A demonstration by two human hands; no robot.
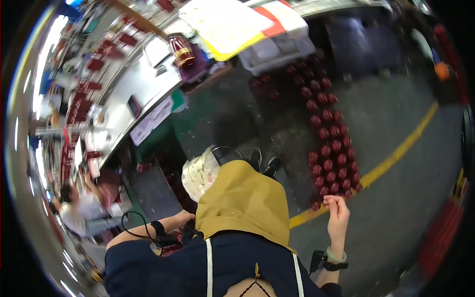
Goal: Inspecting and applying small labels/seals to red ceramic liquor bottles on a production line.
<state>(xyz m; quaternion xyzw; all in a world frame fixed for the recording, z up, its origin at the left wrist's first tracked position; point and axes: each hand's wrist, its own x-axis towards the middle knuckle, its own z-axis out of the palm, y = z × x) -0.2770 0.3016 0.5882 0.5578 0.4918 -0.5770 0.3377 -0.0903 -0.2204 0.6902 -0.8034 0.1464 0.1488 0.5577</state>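
View from the head camera, looking down the person's front to a concrete floor (396, 128) crossed by a yellow line (396, 153). The right hand (338, 214) is raised at the near end of the rows of red jars (330, 143), its fingers curled together with the tips pinched; whether a small item sits between them cannot be told. The left hand (184, 218) is low beside the body, partly hidden behind the yellow cloth (242, 198) that hangs over the person's front, and whether it is open or closed cannot be told; a black wristband and cable lie on that forearm. The red jars stand upright on the floor in close ranks, touching one another, running away from the right hand toward a pale crate (277, 52). They appear small, rounded, glossy and rigid; judged from this, each is probably light enough for one hand but smooth-sided and possibly breakable, so a hold around the body or across the top from above would be surer than a fingertip pinch. A white bundle (200, 173) lies just ahead of the yellow cloth. To the left stands a counter (133, 89) carrying a larger red and gold jar (180, 49) and papers. Another person (79, 208) sits at lower left, well apart.
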